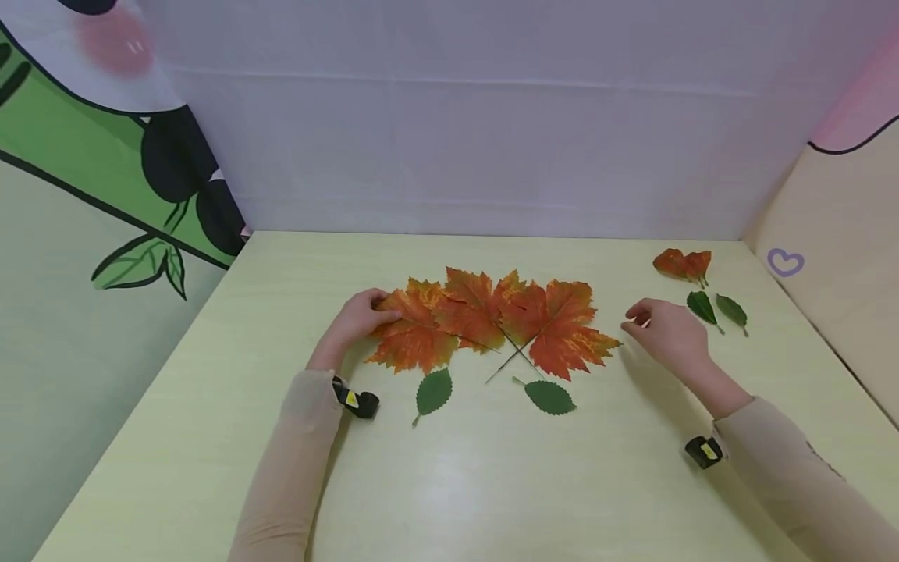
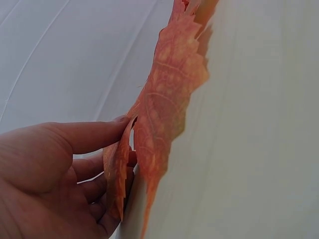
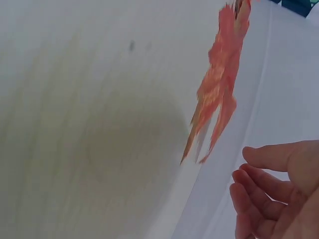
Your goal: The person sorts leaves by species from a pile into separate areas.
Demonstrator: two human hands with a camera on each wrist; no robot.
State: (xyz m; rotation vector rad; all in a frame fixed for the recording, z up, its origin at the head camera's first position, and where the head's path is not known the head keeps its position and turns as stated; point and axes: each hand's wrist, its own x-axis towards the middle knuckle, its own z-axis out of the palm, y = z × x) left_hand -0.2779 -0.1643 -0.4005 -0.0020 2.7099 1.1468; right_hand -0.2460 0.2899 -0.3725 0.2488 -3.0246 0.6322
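Observation:
Three large orange-red maple leaves overlap in a row on the table: a left one [image 1: 417, 337], a middle one [image 1: 469, 306] and a right one [image 1: 565, 324]. Their thin stems cross near the middle. My left hand [image 1: 354, 321] pinches the outer edge of the left maple leaf, thumb on top and fingers beneath, as the left wrist view shows with the raised lobe [image 2: 162, 99]. My right hand [image 1: 670, 336] hovers beside the right leaf's tip, apart from it. Its fingers [image 3: 251, 191] are loosely curled with nothing between them.
Two green leaves, one on the left [image 1: 434, 392] and one on the right [image 1: 550, 397], lie in front of the maple leaves. Small orange-brown leaves [image 1: 681, 265] and two more green leaves [image 1: 702, 307] lie at the back right. A pale curtain [image 1: 492, 156] hangs behind the table [image 1: 449, 484].

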